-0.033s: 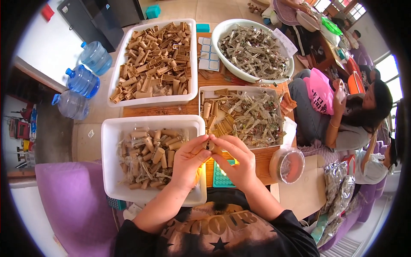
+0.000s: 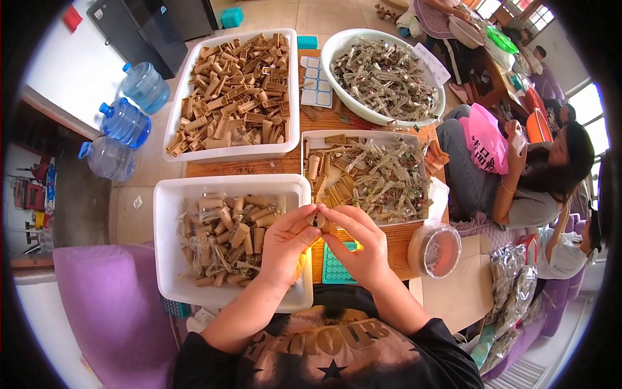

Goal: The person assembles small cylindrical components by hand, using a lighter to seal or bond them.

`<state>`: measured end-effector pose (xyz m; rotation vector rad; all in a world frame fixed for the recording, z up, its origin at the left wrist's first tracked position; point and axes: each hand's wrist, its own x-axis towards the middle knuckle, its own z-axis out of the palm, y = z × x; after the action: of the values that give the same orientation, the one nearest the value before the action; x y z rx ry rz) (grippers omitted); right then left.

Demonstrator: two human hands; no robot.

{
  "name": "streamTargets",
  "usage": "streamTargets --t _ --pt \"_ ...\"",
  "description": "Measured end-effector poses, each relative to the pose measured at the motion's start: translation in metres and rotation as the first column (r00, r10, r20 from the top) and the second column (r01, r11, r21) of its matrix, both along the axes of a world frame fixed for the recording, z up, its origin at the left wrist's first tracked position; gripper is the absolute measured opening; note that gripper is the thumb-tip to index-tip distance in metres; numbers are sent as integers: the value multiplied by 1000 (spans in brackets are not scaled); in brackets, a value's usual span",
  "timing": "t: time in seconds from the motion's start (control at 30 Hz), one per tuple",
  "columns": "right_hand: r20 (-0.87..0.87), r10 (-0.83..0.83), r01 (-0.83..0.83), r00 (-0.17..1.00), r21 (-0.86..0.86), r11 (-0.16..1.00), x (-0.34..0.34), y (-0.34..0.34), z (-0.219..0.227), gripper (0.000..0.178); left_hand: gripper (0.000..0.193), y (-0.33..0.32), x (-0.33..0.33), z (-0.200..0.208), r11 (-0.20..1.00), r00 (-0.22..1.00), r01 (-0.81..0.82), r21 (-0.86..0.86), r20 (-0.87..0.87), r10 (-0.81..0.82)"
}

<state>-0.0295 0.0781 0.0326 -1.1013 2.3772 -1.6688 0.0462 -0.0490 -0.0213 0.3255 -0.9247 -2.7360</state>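
Observation:
My left hand (image 2: pixel 282 243) and my right hand (image 2: pixel 357 243) meet at the fingertips in the middle. Between them they pinch a small tan plastic casing (image 2: pixel 318 221), with something dark showing in it that is too small to make out. Just left of my left hand is a white tub (image 2: pixel 167 259) of tan cork-shaped pieces (image 2: pixel 241 236), some with clear wrap. Beyond my fingers lies a shallow white tray (image 2: pixel 363 135) of open tan casings (image 2: pixel 340 189) and bundled wire parts in clear wrap (image 2: pixel 389 170). A teal gridded tray (image 2: pixel 339 264) lies under my right hand.
At the far left stands a large white tub (image 2: pixel 293 97) of tan casings; a round pale basin (image 2: pixel 327 58) of wired parts is at the far right. A clear round container (image 2: pixel 434 249) sits right, near cardboard (image 2: pixel 460 279). A seated co-worker (image 2: pixel 525 175) is beyond the table's right side.
A bright yellow glow beside the teal tray has faded. The tan casing and my fingers have shifted only slightly. The co-worker's hands have moved a little.

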Motion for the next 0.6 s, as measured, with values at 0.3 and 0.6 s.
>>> streamTargets --t 0.3,0.6 --pt "35 -37 38 999 -5 999 1 5 0 34 38 2 1 -1 999 997 34 -2 -63 -34" --pt "97 -75 67 992 88 994 9 0 -6 36 37 4 4 16 962 999 39 -269 -18 -45"
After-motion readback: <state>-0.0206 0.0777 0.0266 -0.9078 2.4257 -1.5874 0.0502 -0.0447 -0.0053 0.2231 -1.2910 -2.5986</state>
